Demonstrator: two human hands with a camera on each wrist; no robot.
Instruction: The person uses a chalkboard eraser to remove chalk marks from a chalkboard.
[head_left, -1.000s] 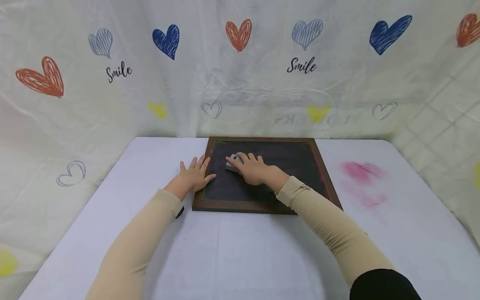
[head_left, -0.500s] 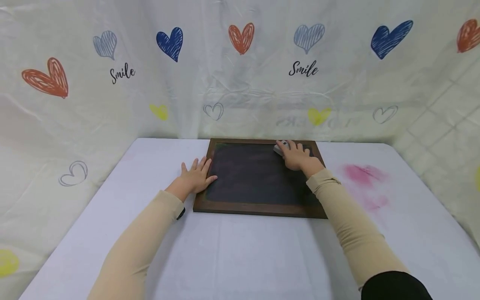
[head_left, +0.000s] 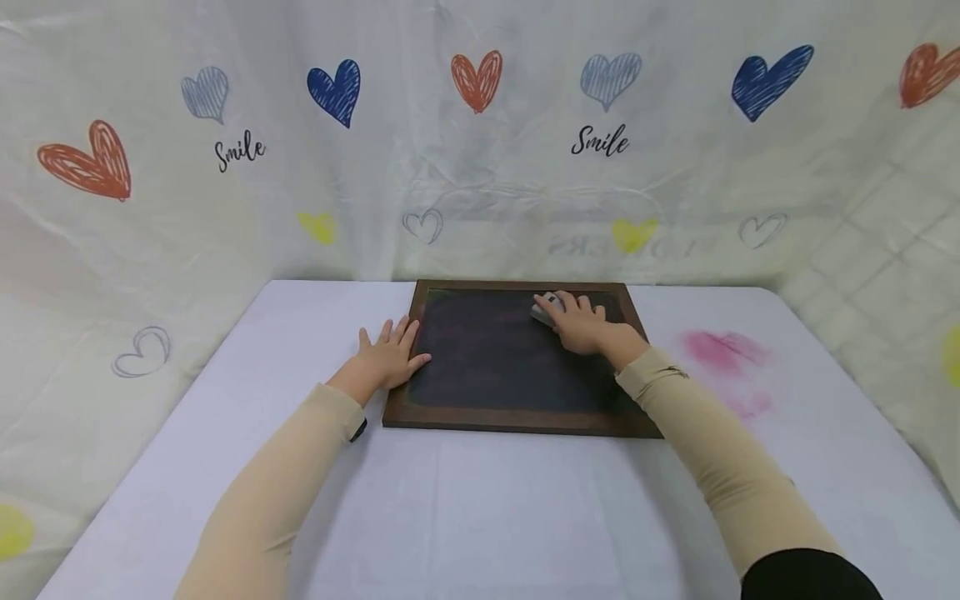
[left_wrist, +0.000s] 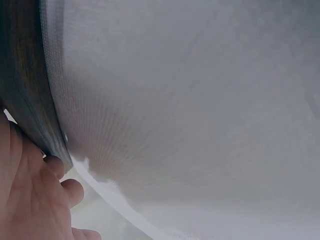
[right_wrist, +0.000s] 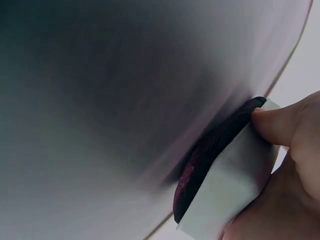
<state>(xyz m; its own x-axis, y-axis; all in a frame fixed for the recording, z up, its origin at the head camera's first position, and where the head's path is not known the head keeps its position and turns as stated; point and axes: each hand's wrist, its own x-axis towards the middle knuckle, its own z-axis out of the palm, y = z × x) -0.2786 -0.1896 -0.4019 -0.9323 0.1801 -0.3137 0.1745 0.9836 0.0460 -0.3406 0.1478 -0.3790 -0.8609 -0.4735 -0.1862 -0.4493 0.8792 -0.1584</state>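
A blackboard in a brown wooden frame lies flat on the table. My right hand grips a chalkboard eraser against the upper right part of its dark surface. Seen from the right wrist, the eraser has a pale body and a dark felt side with pinkish dust, and the thumb presses on its edge. My left hand is spread flat over the frame's left edge, thumb reaching onto the board. In the left wrist view the left hand's fingers lie along the wooden frame.
A white cloth covers the table. Pink chalk smudges mark it to the right of the board. Behind the table hangs a pale curtain printed with hearts and words.
My right hand has swept the eraser from the board's left-middle to its upper right, then slightly back left and down. The left hand has stayed in place.
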